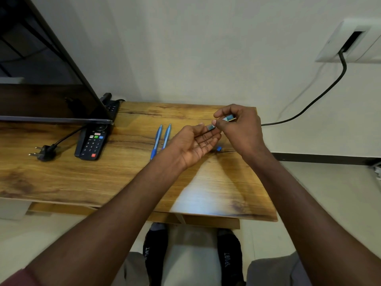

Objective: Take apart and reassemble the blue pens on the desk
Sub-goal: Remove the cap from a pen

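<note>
right hand (240,129) grip pinches a pen barrel (221,121) (blurred) over the relaxed, upturned left hand (194,144).

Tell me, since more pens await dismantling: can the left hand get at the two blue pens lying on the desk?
Probably yes. The left hand is open, palm up, right beside the two blue pens, with nothing between them.

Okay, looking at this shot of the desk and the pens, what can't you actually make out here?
Head view only:
- The pen part pinched by the right hand: blurred and mostly covered by fingers, so which piece it is stays unclear.
- The small blue piece on the desk: half hidden behind the open left hand.
- The two blue pens: lower ends covered by the left wrist.
- The remote: button labels too small to read.
</note>
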Demonstrator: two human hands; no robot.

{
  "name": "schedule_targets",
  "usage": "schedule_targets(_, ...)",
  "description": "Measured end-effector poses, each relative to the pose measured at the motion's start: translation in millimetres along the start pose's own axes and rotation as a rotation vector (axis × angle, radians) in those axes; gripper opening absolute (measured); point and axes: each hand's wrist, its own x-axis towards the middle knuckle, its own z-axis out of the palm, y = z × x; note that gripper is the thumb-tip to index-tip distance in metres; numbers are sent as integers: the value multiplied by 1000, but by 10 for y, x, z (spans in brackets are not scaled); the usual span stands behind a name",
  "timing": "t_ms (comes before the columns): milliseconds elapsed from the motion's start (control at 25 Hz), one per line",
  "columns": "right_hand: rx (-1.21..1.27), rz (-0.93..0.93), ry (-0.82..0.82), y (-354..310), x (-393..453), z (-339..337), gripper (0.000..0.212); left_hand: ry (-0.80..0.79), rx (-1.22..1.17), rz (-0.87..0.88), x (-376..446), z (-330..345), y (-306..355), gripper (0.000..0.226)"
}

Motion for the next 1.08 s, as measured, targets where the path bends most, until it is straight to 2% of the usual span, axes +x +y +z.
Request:
schedule_targets(160,56,22,11,-8,19,-6,8,17,14,24,8,-8,9,19)
schedule_targets(320,182,131,-18,17,46,-43,7,55,69,98,0,-35,37,18)
schedule_targets(440,177,188,-21,21,34,-74,6,114,151,186,11,-78,57,13)
schedule_targets(600,157,352,59,112,13,-156,2,240,259,357,-12,-145,125,6)
schedule_targets(800,-148,516,132,292,-41,-257,14,234,432,452,-48,-185,104,11)
schedule_targets(920,-353,458,71,285,-44,-294,12,217,500,473,-45,-164,66,21)
schedule_targets(1080,-553,347,-71,275,-70,-253,6,204,564,453,-74,-126,41,20)
